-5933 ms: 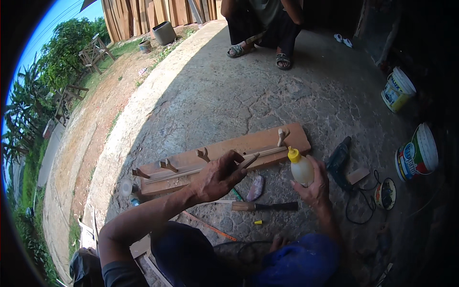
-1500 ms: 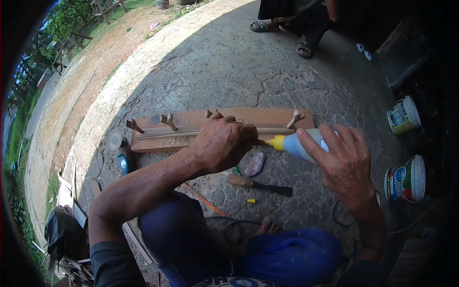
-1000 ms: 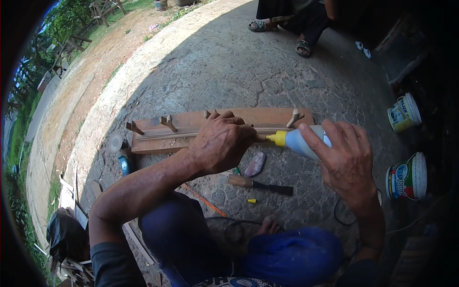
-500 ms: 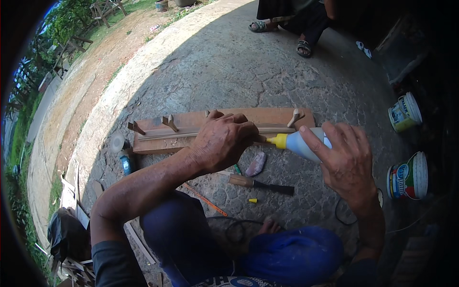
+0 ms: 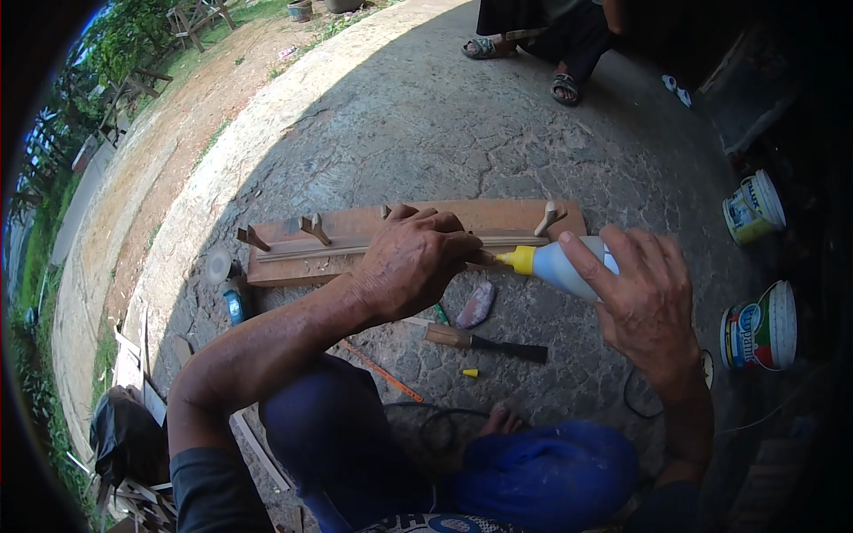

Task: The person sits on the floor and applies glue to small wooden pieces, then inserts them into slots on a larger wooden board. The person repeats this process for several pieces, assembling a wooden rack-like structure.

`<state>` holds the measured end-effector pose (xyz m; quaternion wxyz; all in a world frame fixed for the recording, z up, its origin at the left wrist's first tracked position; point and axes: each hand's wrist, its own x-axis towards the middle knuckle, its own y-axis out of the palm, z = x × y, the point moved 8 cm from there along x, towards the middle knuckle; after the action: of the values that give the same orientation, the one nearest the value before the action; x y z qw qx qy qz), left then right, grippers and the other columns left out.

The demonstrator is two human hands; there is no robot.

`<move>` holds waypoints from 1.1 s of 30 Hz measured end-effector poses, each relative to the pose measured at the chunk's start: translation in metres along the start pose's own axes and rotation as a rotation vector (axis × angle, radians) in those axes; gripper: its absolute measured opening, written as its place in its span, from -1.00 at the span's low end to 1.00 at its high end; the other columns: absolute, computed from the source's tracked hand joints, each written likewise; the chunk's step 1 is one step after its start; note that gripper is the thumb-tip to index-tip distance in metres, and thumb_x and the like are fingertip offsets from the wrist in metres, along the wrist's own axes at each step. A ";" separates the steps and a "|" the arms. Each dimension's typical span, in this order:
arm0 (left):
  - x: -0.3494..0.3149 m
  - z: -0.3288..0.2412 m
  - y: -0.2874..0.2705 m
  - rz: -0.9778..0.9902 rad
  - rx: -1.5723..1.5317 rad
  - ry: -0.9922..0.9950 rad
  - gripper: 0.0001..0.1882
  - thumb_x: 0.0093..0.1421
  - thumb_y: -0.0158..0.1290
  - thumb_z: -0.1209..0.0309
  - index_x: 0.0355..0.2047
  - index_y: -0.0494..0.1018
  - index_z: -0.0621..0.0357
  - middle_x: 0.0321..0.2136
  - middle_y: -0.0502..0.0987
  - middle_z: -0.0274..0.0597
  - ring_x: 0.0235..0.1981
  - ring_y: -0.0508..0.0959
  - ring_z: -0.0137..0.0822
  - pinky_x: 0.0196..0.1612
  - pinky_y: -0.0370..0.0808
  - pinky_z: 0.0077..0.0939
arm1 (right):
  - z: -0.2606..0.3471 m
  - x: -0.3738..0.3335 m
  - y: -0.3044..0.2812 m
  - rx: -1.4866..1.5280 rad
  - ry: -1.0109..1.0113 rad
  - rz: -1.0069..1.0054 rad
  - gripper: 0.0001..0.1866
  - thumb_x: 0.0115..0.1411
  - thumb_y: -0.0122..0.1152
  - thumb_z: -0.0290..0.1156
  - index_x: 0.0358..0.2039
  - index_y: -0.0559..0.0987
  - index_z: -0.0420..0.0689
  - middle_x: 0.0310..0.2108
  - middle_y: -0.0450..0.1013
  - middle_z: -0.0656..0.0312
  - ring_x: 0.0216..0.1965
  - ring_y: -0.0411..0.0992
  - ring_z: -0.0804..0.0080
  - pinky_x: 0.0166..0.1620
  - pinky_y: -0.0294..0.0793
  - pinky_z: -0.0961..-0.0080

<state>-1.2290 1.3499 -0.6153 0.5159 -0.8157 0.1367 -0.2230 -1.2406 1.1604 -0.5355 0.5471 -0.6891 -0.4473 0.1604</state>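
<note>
My right hand [image 5: 647, 298] is wrapped round a pale squeeze bottle [image 5: 569, 266] with a yellow nozzle cap, tilted so the nozzle points left. Just at that tip, the fingers of my left hand [image 5: 413, 258] pinch a small wooden piece [image 5: 486, 257], mostly hidden by the hand. Beneath the left hand lies a reddish-brown wooden board [image 5: 506, 213] on the ground. Thin wooden strips [image 5: 311, 250] run along it, and several wooden pegs [image 5: 314, 228] stand up from it, one partly behind my left hand.
A chisel [image 5: 471, 341], a yellow cap [image 5: 470, 372], a stone-like lump [image 5: 477, 305] and an orange strip [image 5: 382, 369] lie between board and knees. An angle grinder [image 5: 233, 302] sits left. Two paint buckets [image 5: 758, 326] stand right. A person's sandalled foot [image 5: 565, 89] is beyond.
The squeeze bottle has shifted very slightly, with its nozzle still by the left fingertips. Otherwise both hands and the board look the same.
</note>
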 end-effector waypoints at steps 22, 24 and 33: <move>0.004 0.002 -0.003 -0.080 0.013 0.028 -0.87 0.25 0.18 0.28 -0.28 0.49 -0.04 -0.39 0.54 -0.36 -0.18 0.57 -0.33 -0.02 0.29 -0.26 | -0.008 -0.010 0.013 0.089 0.035 0.042 0.02 -0.27 0.58 -0.53 0.30 0.42 0.24 -0.03 0.40 0.20 -0.02 0.44 0.19 -0.01 0.42 0.12; 0.003 0.001 -0.002 -0.066 0.017 0.019 -0.88 0.26 0.18 0.28 -0.28 0.49 -0.04 -0.39 0.53 -0.35 -0.18 0.57 -0.33 -0.03 0.29 -0.26 | -0.010 -0.015 0.017 0.169 0.056 0.042 0.00 -0.25 0.57 -0.52 0.30 0.42 0.25 -0.03 0.40 0.19 -0.03 0.44 0.20 -0.02 0.42 0.13; 0.001 0.006 -0.010 -0.150 -0.124 0.007 -0.87 0.21 0.22 0.43 -0.23 0.53 0.03 -0.34 0.61 -0.31 -0.17 0.63 -0.30 0.08 0.38 -0.19 | -0.026 -0.048 0.094 0.684 0.291 -0.095 -0.05 -0.11 0.54 -0.38 0.33 0.30 0.09 0.07 0.37 0.11 0.02 0.44 0.06 0.08 0.44 0.07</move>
<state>-1.2252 1.3579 -0.6084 0.4460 -0.8532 0.0906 -0.2548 -1.2068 1.1068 -0.6233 0.8103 -0.4607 -0.3169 0.1752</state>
